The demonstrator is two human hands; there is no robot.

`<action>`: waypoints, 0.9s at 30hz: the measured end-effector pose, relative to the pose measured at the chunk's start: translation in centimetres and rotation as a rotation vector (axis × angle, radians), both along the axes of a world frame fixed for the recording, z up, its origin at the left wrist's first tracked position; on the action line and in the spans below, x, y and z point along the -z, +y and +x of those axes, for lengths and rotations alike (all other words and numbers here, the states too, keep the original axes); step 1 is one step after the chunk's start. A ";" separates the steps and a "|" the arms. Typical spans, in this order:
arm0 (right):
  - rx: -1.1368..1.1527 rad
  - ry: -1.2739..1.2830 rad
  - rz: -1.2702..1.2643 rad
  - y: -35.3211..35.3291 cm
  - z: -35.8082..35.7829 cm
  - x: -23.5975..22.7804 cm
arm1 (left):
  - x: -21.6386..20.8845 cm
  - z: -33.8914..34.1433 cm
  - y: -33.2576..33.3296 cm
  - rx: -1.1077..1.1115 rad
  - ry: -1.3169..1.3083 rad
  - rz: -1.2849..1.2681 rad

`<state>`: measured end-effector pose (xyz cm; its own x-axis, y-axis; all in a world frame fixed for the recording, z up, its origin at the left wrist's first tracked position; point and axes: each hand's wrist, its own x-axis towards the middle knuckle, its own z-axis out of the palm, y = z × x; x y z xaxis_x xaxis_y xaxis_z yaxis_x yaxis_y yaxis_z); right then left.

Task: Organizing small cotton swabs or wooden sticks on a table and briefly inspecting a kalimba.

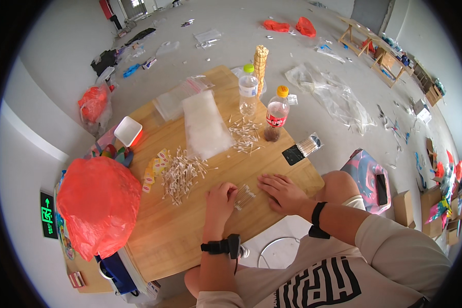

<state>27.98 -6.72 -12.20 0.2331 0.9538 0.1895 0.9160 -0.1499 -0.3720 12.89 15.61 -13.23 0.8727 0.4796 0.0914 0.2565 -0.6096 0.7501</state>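
Observation:
A small row of cotton swabs [245, 197] lies on the wooden table [262, 226] between my two hands. My left hand [222, 200] rests at the left end of this row with its fingers curled in; what they hold, if anything, is hidden. On the right, my right hand [283, 194] lies flat on the tabletop, fingers stretched out and holding nothing. A large loose heap of cotton swabs [182, 174] is spread beyond my left hand, beside several yellow packets [155, 168]. Farther off lies a second swab pile [246, 134], next to a stack of clear plastic bags [206, 126].
Two bottles stand at the far right: one green-capped [248, 92], one yellow-capped [276, 115]. A black-backed swab pack [302, 149] lies at the right edge. At left are a white-and-red tray [129, 131] and a red plastic bag [100, 205]. Plastic sheeting [333, 95] litters the floor.

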 end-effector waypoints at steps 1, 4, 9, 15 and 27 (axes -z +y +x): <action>0.001 0.001 -0.002 0.0 0.0 -0.1 | 0.0 0.1 -0.2 -0.006 0.006 0.045; 0.005 0.003 -0.007 0.1 0.0 -0.2 | -0.2 0.3 -0.6 -0.017 0.030 0.089; 0.015 0.004 -0.012 0.0 0.0 -0.1 | -0.5 0.5 -0.9 -0.033 0.048 0.118; 0.016 0.004 0.005 0.1 -0.1 -0.1 | -0.5 0.4 -0.9 -0.041 0.050 0.126; 0.011 0.006 -0.007 0.1 -0.1 -0.2 | -0.6 0.4 -1.0 -0.047 0.054 0.134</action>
